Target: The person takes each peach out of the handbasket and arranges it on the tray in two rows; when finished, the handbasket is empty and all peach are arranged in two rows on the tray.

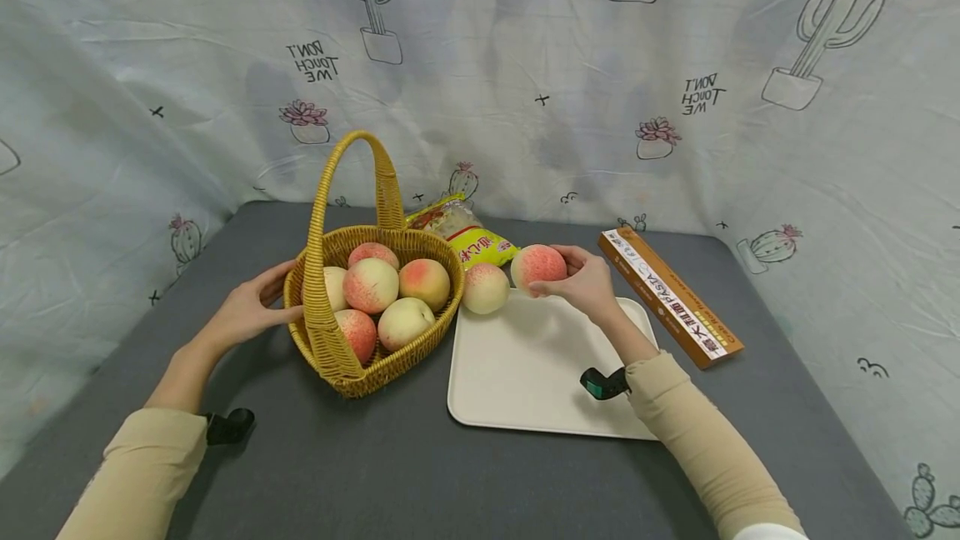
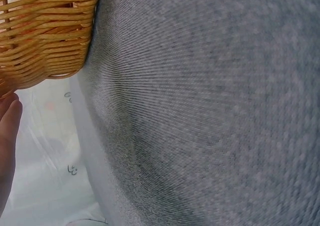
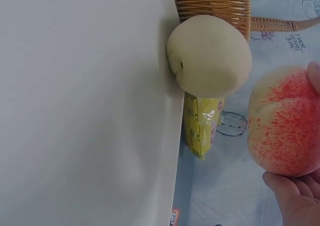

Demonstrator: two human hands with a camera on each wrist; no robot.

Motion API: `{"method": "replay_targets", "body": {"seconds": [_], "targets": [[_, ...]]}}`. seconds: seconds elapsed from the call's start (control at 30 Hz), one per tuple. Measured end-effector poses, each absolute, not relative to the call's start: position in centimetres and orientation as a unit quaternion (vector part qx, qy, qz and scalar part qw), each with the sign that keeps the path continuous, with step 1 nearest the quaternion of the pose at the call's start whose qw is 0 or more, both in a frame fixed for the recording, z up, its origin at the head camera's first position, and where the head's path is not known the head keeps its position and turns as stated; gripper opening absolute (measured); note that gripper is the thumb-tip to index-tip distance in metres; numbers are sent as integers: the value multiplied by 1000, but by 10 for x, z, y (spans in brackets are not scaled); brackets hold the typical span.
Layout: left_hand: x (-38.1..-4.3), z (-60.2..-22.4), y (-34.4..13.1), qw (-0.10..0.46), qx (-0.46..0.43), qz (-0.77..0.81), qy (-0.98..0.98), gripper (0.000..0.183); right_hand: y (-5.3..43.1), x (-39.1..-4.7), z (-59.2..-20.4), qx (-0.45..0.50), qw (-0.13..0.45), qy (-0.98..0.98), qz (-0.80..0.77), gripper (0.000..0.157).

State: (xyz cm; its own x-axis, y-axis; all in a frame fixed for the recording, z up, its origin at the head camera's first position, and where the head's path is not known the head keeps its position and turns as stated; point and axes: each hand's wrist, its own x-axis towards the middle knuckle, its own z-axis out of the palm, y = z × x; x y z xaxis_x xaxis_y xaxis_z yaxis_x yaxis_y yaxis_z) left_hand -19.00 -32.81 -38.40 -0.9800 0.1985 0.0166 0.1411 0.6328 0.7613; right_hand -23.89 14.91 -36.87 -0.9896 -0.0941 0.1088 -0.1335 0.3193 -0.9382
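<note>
Right fingers (image 1: 574, 256) curved, thumb (image 1: 553, 287) opposed.

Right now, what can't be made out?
Head: floor of golden woven basket, mostly under round cream-and-red peaches.
Head: lower left of the yellow plastic packet, behind the basket.
Head: fine print on the long brown cardboard box, too small.
Left wrist: most of the left hand, past the left edge.
</note>
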Motion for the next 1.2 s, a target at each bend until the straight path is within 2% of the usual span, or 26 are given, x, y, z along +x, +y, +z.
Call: {"method": "replay_targets", "body": {"seconds": [0.6, 0.77, 0.93, 1.2], "targets": [[-191, -383, -328, 39, 96, 413, 905, 90, 154, -248, -395, 15, -36, -868, 495, 68], [-190, -383, -328, 39, 92, 413, 905, 90, 158, -252, -401, 55, -78, -855, 510, 63], [-190, -382, -328, 42, 92, 412, 906, 91, 173, -252, -391, 113, -119, -857, 488, 60], [-191, -383, -328, 41, 94, 408, 907, 90, 172, -252, -395, 109, -90, -862, 486, 59]]}}
